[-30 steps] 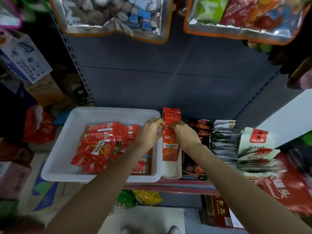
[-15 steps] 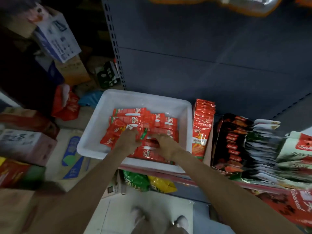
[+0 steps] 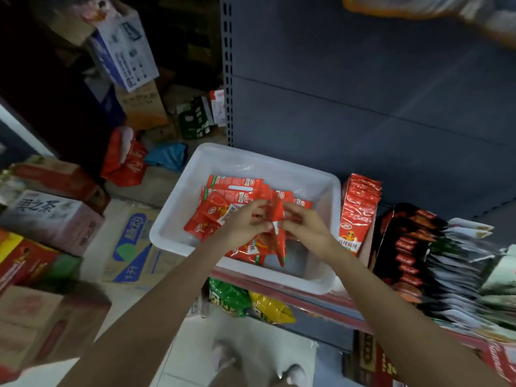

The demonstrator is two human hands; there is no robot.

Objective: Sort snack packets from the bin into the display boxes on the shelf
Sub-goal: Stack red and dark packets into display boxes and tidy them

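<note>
— Red packets [image 3: 275,219] lifted over the bin [image 3: 178,219], held on edge between both hands, above the loose pile [image 3: 223,202] on the bin floor.

— Grip state?

— Left hand [image 3: 243,223] curled onto the bundle from its left side, thumb and fingertips pinching. Right hand [image 3: 304,227] likewise closed onto the same bundle from the right. Both holding, neither slack.

— Bin position?

— White, plastic, resting on the shelf [image 3: 321,301] with its near edge just over the red shelf lip. Near right corner of its floor bare.

— Display boxes?

— Just right of the bin, touching or nearly so: box [image 3: 358,216] packed with upright red packets of the same print. Further right, a dark box [image 3: 402,247] with black-and-red packets, then a row of pale packets [image 3: 463,263], blurred.

— Around that?

— Grey back panel [image 3: 363,107] behind. Green and yellow bags [image 3: 251,303] on the level below. Cartons [image 3: 53,219] stacked on the floor at left. Shoes [image 3: 293,375] at the bottom edge.
</note>
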